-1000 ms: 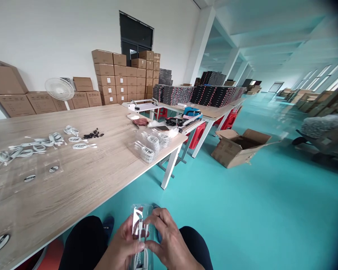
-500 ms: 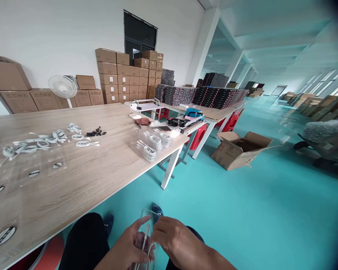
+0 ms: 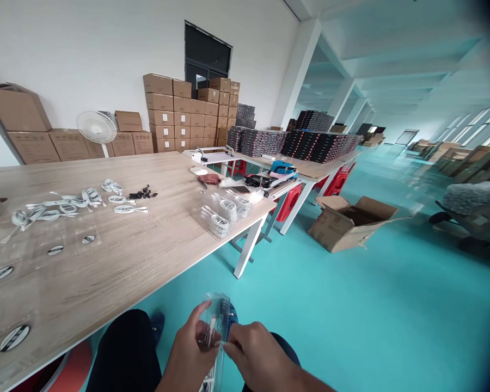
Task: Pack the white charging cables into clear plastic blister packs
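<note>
1. low in front of us, our left hand [image 3: 191,343] is gripping a clear package [image 3: 219,304] by its left side, with the index finger lying up along the far end.
2. the package is lying just right of our left palm and just left of our right hand [image 3: 261,354], so it is sitting between the two.
3. its long axis is running away from our body, the far end leaning slightly right; a white piece [image 3: 213,322] is showing inside, lined up with that axis.
4. our right hand is bending its fingers together at the package's right edge, about midway along; we are not managing to tell whether they are pinching plastic.
5. both hands are touching or nearly touching the package, but the left is wrapping it more closely.
6. beneath, our dark-trousered knees [image 3: 122,348] are standing apart on either side.
7. on the table [image 3: 155,239] to our left, an oval label [image 3: 14,338] is lying near the close edge.
8. farther ahead, packed cables [image 3: 218,220] are resting by the table's right corner.
9. beyond the labels, loose white cables [image 3: 77,201] are lying in a row, with small black pieces [image 3: 143,193] sitting just beside them.
</note>
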`<state>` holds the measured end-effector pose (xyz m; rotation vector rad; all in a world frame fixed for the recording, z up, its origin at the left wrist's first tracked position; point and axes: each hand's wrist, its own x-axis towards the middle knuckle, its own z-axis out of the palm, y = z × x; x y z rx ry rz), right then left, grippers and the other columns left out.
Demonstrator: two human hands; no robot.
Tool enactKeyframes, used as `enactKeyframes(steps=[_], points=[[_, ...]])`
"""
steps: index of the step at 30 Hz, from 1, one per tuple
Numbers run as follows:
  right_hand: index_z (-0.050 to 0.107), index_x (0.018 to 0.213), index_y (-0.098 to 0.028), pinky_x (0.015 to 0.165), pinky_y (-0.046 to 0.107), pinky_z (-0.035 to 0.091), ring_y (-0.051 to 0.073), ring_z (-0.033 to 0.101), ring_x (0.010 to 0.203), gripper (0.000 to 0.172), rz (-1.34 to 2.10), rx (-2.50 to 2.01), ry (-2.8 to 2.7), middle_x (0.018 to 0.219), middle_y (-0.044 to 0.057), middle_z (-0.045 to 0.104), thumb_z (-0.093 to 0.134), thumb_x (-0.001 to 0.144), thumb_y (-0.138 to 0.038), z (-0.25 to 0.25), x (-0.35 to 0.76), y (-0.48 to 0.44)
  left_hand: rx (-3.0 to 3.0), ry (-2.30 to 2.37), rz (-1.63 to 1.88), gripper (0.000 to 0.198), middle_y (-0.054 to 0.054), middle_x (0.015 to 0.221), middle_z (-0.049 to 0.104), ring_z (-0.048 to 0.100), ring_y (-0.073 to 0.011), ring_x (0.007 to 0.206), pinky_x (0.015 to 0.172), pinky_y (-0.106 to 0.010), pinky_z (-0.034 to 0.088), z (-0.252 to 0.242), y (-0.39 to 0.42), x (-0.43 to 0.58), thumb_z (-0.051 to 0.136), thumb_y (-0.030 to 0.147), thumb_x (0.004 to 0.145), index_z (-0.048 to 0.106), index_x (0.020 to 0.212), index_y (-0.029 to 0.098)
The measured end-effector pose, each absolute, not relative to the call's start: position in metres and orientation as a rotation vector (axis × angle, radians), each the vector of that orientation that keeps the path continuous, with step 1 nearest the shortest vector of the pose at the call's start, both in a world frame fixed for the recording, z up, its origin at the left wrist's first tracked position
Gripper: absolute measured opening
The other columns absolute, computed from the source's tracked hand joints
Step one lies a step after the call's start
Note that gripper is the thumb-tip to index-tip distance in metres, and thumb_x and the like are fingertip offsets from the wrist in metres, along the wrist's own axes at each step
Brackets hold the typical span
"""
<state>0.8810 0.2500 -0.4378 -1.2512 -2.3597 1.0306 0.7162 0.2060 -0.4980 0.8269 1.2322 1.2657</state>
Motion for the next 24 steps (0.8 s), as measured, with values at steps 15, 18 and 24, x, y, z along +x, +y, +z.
enactKeyframes(steps=[15, 18, 24], points=[[0.067, 0.081, -0.02, 0.058, 0.03, 0.037, 0.015, 0.049, 0.062, 0.017, 1.258, -1.446, -1.81, 0.069, 0.0, 0.06, 0.053, 0.084, -0.029, -0.447, 0.863, 0.256, 0.64, 1.187, 1.241, 0.054, -0.003, 0.075, 0.071, 0.064, -0.0223, 0.076, 0.07, -0.032, 0.046, -0.51, 0.216, 0.719, 0.079, 0.015, 0.058, 0.069, 0.111, 0.015], [0.065, 0.092, -0.02, 0.063, 0.031, 0.04, 0.017, 0.053, 0.065, 0.016, 1.155, -1.441, -1.838, 0.071, -0.001, 0.062, 0.052, 0.084, -0.024, -0.447, 0.861, 0.257, 0.575, 1.028, 1.234, 0.043, -0.004, 0.076, 0.072, 0.062, -0.0188, 0.072, 0.066, -0.03, 0.042, -0.507, 0.219, 0.72, 0.075, 0.013, 0.058, 0.075, 0.101, 0.015], [0.065, 0.075, -0.021, 0.069, 0.033, 0.046, 0.019, 0.061, 0.074, 0.016, 1.043, -1.374, -1.881, 0.079, 0.003, 0.063, 0.054, 0.086, -0.022, -0.448, 0.855, 0.26, 0.499, 0.898, 1.154, 0.036, -0.003, 0.068, 0.068, 0.056, -0.0152, 0.061, 0.059, -0.028, 0.035, -0.491, 0.216, 0.718, 0.072, 0.013, 0.059, 0.077, 0.095, 0.012]])
